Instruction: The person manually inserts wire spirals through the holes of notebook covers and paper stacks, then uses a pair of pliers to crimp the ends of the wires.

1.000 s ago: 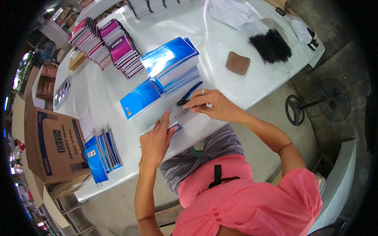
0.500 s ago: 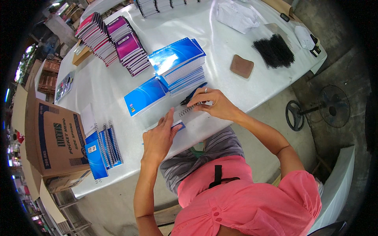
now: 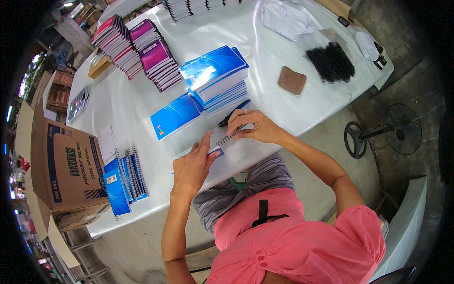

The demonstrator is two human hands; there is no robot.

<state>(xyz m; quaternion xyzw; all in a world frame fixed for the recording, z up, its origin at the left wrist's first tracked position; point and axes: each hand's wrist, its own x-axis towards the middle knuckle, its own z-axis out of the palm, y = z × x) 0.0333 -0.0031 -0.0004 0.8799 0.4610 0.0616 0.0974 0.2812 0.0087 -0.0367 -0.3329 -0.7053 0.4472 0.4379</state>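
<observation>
At the table's near edge lies a small notebook (image 3: 216, 154) with a blue cover showing beside my thumb. My left hand (image 3: 191, 164) holds it down, fingers over its page side, which hides much of it. A dark spiral binding coil (image 3: 227, 138) runs along the notebook's edge. Pinched between the thumb and fingers of my right hand (image 3: 257, 127) is the coil's right end. Just behind that hand lies a dark pair of pliers (image 3: 232, 113). Blue-covered notebooks (image 3: 176, 116) are stacked right beyond my hands.
Finished-looking blue spiral notebooks (image 3: 124, 182) lie at left, beside a cardboard box (image 3: 71, 165). Red notebooks (image 3: 113, 45) and purple ones (image 3: 158, 59) stand stacked farther back. A brown square pad (image 3: 292, 80), a pile of black coils (image 3: 330, 62) and crumpled white paper (image 3: 286, 21) lie at right.
My right fingers have shifted slightly along the coil and curled a little differently. The left hand stays on the notebook; the whole view has moved a touch.
</observation>
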